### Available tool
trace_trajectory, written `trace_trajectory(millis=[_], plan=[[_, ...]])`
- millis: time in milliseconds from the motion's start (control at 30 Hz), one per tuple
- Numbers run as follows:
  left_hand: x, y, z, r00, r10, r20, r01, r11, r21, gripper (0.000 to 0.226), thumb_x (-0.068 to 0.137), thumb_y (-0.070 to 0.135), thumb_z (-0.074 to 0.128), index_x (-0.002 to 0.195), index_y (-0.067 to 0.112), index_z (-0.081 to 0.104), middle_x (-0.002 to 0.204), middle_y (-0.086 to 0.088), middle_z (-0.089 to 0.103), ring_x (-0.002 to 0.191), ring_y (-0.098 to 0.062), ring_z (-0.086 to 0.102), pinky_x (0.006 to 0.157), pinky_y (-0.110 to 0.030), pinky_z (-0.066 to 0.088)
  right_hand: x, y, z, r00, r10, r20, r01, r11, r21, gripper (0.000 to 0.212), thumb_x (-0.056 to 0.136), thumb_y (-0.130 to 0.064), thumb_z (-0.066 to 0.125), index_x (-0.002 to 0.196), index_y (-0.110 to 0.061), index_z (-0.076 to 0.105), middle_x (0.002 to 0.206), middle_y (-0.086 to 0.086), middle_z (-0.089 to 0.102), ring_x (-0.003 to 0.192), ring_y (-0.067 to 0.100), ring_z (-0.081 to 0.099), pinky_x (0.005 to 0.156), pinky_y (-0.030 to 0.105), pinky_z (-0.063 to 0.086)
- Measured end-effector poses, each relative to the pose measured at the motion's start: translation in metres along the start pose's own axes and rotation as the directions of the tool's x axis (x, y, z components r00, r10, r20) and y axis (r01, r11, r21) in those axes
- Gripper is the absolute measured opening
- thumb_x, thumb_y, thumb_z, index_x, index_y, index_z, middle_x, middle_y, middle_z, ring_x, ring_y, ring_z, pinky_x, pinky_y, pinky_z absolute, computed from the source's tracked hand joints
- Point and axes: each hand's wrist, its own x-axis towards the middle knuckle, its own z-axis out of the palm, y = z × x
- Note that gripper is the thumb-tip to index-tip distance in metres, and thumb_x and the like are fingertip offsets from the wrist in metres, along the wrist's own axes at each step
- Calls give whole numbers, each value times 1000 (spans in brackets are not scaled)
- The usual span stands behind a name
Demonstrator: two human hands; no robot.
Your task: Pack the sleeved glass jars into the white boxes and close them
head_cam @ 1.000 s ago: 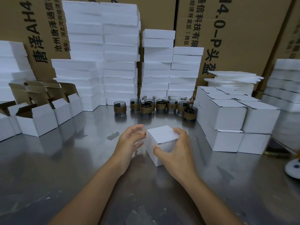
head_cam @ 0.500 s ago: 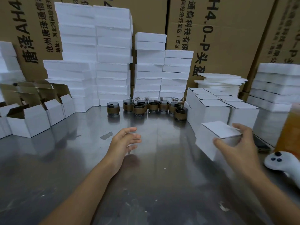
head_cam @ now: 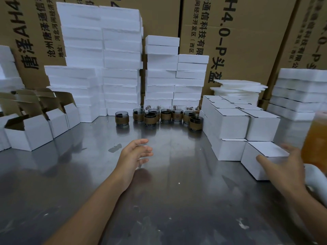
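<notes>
Open boxes [head_cam: 28, 131] left, jars [head_cam: 166, 115] centre-back — closed boxes [head_cam: 231, 124] right

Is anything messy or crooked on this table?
A little. The thin white sheets at the back right are piled crookedly, edges fanning out. White crumbs dot the steel table near the front. Nothing looks spilled or broken.
</notes>
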Motion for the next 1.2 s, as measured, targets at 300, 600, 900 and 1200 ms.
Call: trace_trajectory(millis=[300, 600, 900, 1200], plan=[[0, -1, 1, 1000, 4, 10, -5, 1000, 29, 17, 90, 7, 53, 100, 17, 63, 82, -3, 67, 80, -16, 67, 75, -28, 50, -23, -41, 1, 894, -446, -31, 437, 887, -148, 66, 77, -15, 73, 132, -8, 38, 139, 16, 36, 130, 24, 30, 107, 34, 26], [-3, -1, 1, 997, 13, -74, -9, 998, 56, 18, 88, 5, 55, 96, 17, 64, 73, 2, 67, 70, -10, 66, 69, -24, 48, -100, -107, 116, 706, -447, 550, 401, 892, 210, 12, 83, -19, 64, 93, -25, 59, 96, -8, 62, 90, 9, 56, 81, 26, 45], [0, -5, 1, 994, 57, -95, -45, 991, 122, 19, 88, 3, 52, 93, 17, 62, 63, 10, 64, 63, -2, 61, 65, -20, 45, -101, -77, 140, 730, -451, 513, 399, 891, 215, 18, 85, -8, 62, 76, -23, 61, 77, -7, 63, 77, 3, 57, 67, 12, 40], [40, 24, -73, 894, 266, -362, -140, 930, 339, 16, 91, 6, 53, 91, 21, 58, 88, -2, 59, 83, -16, 56, 61, -12, 45, -100, -76, 144, 709, -549, 443, 509, 833, 218, 29, 78, 1, 68, 69, -24, 58, 66, -11, 61, 74, -2, 56, 64, 18, 40]])
